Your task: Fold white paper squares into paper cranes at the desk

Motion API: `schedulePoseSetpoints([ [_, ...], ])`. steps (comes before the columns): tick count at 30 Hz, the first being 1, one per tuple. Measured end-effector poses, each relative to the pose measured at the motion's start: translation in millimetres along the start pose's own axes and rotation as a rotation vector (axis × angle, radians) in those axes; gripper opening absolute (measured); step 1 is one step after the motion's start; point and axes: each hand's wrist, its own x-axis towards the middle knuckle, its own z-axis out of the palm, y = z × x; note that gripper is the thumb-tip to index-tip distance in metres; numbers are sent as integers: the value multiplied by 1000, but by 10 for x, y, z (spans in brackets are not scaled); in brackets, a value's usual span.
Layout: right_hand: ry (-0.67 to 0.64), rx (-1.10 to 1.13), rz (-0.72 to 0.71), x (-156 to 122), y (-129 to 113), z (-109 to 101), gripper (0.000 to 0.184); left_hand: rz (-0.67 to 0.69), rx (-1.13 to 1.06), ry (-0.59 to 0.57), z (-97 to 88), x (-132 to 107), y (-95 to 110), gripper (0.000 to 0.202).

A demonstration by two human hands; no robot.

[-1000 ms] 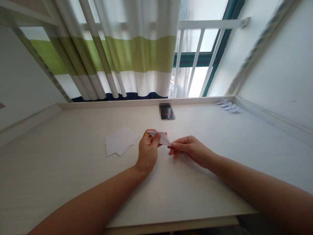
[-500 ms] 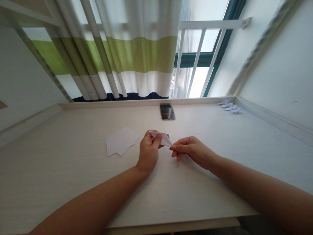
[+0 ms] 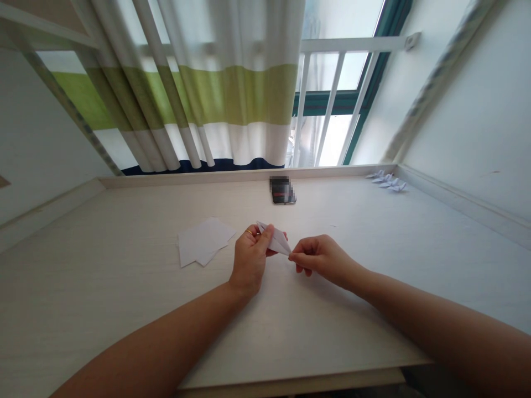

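Observation:
Above the middle of the pale table, a piece of folded white paper [image 3: 279, 242] is held between both hands. My left hand [image 3: 250, 257] is closed on its left part, thumb on top and fingers beneath; a ring shows on one finger. With thumb and fingertips, my right hand [image 3: 317, 255] pinches the narrow pointed tip at the lower right. The paper is a slim, pointed shape with a crease along it. Left of my left hand lies a loose pile of white paper sheets [image 3: 203, 240].
A dark, partly blurred phone-like object [image 3: 282, 190] lies near the back edge of the pale table [image 3: 124, 276]. Several small folded white paper pieces [image 3: 388, 181] sit in the back right corner. Behind the table are a curtain [image 3: 232, 94] and a white railing [image 3: 352, 45].
The folded paper has turned slightly, its right tip now lower and more of its flat face showing. My right hand's fingers have curled in more around the tip.

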Motion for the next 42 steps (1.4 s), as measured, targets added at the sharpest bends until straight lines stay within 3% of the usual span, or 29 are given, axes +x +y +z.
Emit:
schedulePoseSetpoints([
  [7, -29, 110, 47, 15, -12, -23, 15, -12, -15, -9, -3, -7, 2, 24],
  [14, -139, 112, 83, 67, 12, -105, 12, -8, 47, -41, -15, 11, -32, 23],
  [17, -136, 64, 38, 67, 4, -113, 21, 26, 105, -127, -20, 16, -82, 21],
  [21, -30, -13, -15, 68, 24, -85, 34, 39, 151, -244, -20, 6, -120, 19],
  [28, 13, -15, -73, 76, 56, -49, 24, -64, 43, -170, 20, -24, -84, 22],
  [42, 20, -108, -142, 63, 40, -29, 27, -44, 20, -86, 25, -26, -86, 20],
])
